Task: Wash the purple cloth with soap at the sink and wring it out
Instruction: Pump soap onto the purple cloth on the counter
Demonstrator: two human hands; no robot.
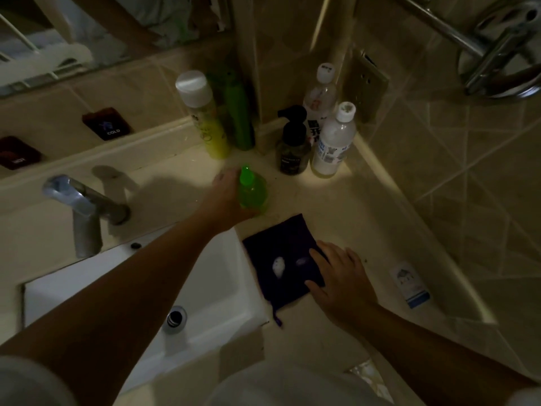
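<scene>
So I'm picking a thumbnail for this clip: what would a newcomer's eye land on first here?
Probably the bright green pump bottle, the most vivid thing in a dim scene, gripped by the left hand on the counter behind the cloth. Next comes the dark purple cloth lying flat right of the white sink, with pale soap blobs on it and the right hand resting on its edge.

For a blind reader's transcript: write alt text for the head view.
The left hand holds a green soap bottle on the counter while the right hand presses on a purple cloth dotted with white soap, beside the sink and faucet.
</scene>
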